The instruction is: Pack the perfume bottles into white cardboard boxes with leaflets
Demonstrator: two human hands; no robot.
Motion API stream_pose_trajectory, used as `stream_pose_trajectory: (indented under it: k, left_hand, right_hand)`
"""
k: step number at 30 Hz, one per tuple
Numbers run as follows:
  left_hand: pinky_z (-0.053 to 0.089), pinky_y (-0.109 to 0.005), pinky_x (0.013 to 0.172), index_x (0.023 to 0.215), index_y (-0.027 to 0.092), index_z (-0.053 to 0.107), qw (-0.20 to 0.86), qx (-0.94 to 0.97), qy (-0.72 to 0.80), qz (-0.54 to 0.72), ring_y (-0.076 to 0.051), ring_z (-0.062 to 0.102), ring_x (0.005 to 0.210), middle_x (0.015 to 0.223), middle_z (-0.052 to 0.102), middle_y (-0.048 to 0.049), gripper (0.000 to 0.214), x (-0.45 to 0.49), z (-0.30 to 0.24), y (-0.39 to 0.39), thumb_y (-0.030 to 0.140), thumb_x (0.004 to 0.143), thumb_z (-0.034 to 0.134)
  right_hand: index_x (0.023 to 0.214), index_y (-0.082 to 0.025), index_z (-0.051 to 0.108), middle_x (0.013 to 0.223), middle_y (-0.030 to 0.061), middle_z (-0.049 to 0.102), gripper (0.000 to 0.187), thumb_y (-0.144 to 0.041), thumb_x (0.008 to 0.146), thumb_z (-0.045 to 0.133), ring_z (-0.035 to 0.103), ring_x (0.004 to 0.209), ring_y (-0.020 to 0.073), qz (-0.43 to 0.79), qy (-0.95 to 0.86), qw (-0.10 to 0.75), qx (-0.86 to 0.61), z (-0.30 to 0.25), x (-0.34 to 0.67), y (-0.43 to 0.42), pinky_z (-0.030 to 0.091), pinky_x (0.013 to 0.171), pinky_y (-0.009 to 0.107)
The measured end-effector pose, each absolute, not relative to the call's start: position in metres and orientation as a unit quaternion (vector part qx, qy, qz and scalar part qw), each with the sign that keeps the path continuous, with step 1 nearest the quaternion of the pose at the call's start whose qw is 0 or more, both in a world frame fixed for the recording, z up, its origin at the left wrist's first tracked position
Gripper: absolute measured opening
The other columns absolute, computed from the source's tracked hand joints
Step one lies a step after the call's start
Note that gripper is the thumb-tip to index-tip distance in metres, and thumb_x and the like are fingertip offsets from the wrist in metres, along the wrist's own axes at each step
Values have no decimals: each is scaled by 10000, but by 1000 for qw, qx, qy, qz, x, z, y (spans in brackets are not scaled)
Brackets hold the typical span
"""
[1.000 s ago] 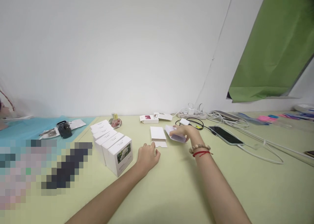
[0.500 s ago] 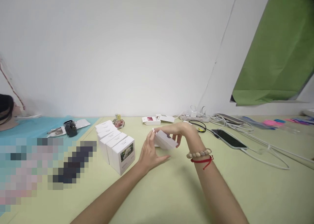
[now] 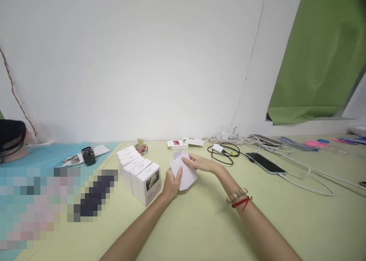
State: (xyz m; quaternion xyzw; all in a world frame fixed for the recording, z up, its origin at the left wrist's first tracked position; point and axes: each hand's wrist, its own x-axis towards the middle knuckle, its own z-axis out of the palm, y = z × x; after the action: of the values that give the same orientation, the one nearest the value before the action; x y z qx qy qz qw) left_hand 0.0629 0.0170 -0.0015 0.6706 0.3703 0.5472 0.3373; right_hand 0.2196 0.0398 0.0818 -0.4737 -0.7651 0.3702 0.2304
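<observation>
Beads and a red cord [image 3: 241, 204] ring the wrist nearest my camera as the right hand [image 3: 201, 163] pinches the upper edge of a white carton [image 3: 186, 177], thumb on its face, fingers partly hidden behind. The left hand [image 3: 172, 184] is closed on the carton's lower left side, thumb flat against it. I see the carton tilted over the middle of the desk [image 3: 211, 223], a small flap raised at its top. Just left, white boxes [image 3: 138, 169] stand in a row; well to the right lies a phone [image 3: 264, 163]. Beyond are a black cable with a white adapter [image 3: 218, 148], a glass bottle [image 3: 142, 148] and, near the wall [image 3: 171, 63], 2 opened cartons [image 3: 178, 144].
</observation>
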Motion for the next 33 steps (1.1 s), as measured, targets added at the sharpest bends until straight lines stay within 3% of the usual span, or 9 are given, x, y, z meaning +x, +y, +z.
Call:
stream_pose_trajectory:
  k: [5, 8, 11, 14, 16, 19, 23, 27, 33]
  left_hand:
    - [452, -325, 812, 1069, 149, 518, 330, 653, 382, 565, -200, 573, 946, 1051, 612, -97, 390, 64, 2, 19, 450, 852, 396]
    - [432, -307, 856, 1256, 200, 337, 314, 652, 382, 576, -167, 547, 1003, 1134, 555, -82, 454, 65, 2, 18, 425, 866, 394]
    - [426, -293, 867, 1350, 223, 151, 294, 644, 408, 576, -146, 537, 1008, 1201, 479, -96, 567, 66, -1, 20, 410, 872, 392]
    - [423, -295, 870, 1354, 219, 156, 275, 638, 436, 572, -147, 522, 1028, 1226, 439, -111, 548, 66, -4, 24, 401, 882, 367]
    - [426, -306, 861, 1354, 221, 164, 268, 643, 438, 568, -154, 520, 1032, 1225, 438, -115, 550, 66, -5, 25, 391, 877, 380]
    - [427, -329, 859, 1343, 237, 209, 250, 688, 409, 545, -176, 507, 1055, 1252, 428, -109, 596, 66, -4, 22, 389, 830, 472]
    - [434, -343, 859, 1348, 242, 202, 235, 773, 369, 459, -215, 494, 1083, 1260, 450, -86, 820, 68, -1, 12, 450, 682, 631]
    - [467, -324, 758, 1346, 252, 155, 230, 787, 390, 420, -207, 553, 962, 1181, 524, -54, 894, 68, 1, 5, 478, 634, 647]
    - [357, -403, 951, 1270, 169, 223, 102, 757, 424, 487, -256, 410, 1150, 1221, 428, -119, 796, 68, -3, 14, 201, 580, 620]
  right_hand:
    - [1061, -187, 507, 1073, 77, 608, 483, -560, 754, 478, 579, 945, 209, 377, -718, 395, -433, 32, 218, 28, 494, 771, 356]
    - [1075, -194, 466, 1042, 82, 617, 531, -532, 683, 584, 593, 915, 215, 354, -698, 451, -430, 23, 219, 25, 503, 764, 362]
    - [1121, -196, 407, 1071, 102, 602, 612, -549, 659, 596, 597, 920, 217, 275, -636, 547, -469, 29, 230, 29, 507, 754, 341]
    - [1240, -190, 278, 1224, 137, 510, 685, -583, 721, 490, 550, 1036, 212, 168, -545, 632, -525, 36, 247, 36, 497, 777, 311]
    - [1276, -183, 211, 1287, 143, 455, 666, -584, 774, 388, 509, 1103, 204, 123, -524, 635, -554, 37, 254, 38, 485, 802, 298]
    - [1244, -170, 269, 1286, 142, 462, 617, -595, 799, 296, 489, 1130, 206, 120, -539, 621, -557, 33, 248, 35, 459, 847, 292]
    - [1124, -166, 433, 1145, 125, 573, 605, -620, 724, 437, 571, 978, 222, 227, -610, 576, -495, 22, 219, 22, 479, 784, 293]
    - [1026, -155, 536, 985, 91, 639, 528, -587, 730, 463, 586, 892, 225, 279, -653, 526, -468, 17, 204, 9, 472, 775, 310]
    - [974, -163, 608, 980, 60, 640, 453, -514, 788, 389, 573, 907, 229, 305, -674, 534, -410, 26, 204, 5, 459, 777, 308]
